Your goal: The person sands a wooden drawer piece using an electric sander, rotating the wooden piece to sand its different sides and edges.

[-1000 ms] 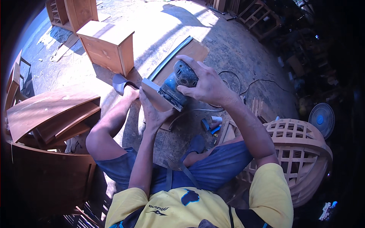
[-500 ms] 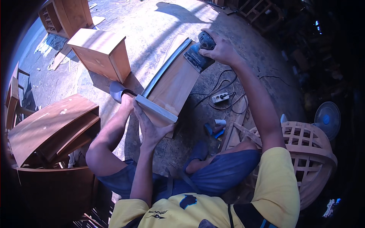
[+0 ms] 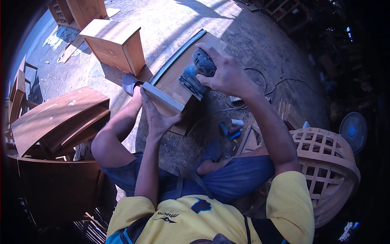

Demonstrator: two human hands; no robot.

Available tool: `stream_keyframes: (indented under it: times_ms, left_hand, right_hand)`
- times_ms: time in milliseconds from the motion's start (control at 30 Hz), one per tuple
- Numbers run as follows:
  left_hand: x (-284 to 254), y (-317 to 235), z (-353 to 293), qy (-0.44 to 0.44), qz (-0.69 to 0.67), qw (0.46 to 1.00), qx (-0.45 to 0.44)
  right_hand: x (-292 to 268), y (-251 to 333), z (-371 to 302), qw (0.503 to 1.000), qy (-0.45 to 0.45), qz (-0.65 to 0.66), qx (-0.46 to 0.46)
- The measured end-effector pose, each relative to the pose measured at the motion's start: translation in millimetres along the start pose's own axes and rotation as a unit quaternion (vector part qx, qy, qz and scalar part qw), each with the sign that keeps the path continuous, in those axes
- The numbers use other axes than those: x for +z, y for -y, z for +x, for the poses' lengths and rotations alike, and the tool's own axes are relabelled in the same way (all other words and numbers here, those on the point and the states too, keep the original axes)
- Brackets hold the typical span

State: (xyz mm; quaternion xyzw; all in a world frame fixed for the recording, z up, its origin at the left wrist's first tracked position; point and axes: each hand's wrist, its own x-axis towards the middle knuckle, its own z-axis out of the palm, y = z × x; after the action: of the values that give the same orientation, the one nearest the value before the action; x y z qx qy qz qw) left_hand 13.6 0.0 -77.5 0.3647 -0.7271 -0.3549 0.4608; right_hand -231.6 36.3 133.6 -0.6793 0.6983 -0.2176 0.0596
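A wooden drawer (image 3: 172,83) stands on its side between my legs, with a metal slide rail (image 3: 177,56) along the left edge of its upward-facing side panel. My left hand (image 3: 157,120) grips the drawer's pale front board (image 3: 164,99), fingers over its left end and thumb toward its right. In my right hand (image 3: 227,77) is a blue and black electric sander (image 3: 194,78), held by its rounded top. The sander lies at the right edge of the side panel, not far from the front board; its pad's underside is hidden.
A small wooden cabinet (image 3: 115,44) stands beyond my left foot. Curved brown furniture parts (image 3: 61,118) lie at left. Cable (image 3: 280,83) loops over the concrete floor at right, near a blue tool (image 3: 235,134), a latticed wooden piece (image 3: 325,162) and a fan (image 3: 352,129).
My right hand has brought the sander nearer and to the left, from the panel's far end toward the front board. The left hand keeps its grip. The whole view has shifted slightly.
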Motion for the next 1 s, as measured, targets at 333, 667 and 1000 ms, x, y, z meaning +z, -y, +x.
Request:
stream_keyframes:
  times_ms: [333, 667, 1000]
  left_hand:
    - [-6, -21, 5, -0.014, 0.005, 1.0, -0.008]
    - [-8, -26, 5, -0.019, 0.003, 1.0, 0.008]
    - [2, -23, 3, -0.043, 0.123, 0.989, 0.064]
  right_hand:
    - [9, 30, 5, 0.996, 0.032, -0.008, -0.081]
    - [14, 43, 12, 0.995, 0.052, 0.007, -0.088]
    - [7, 8, 31, 0.998, -0.002, -0.018, -0.061]
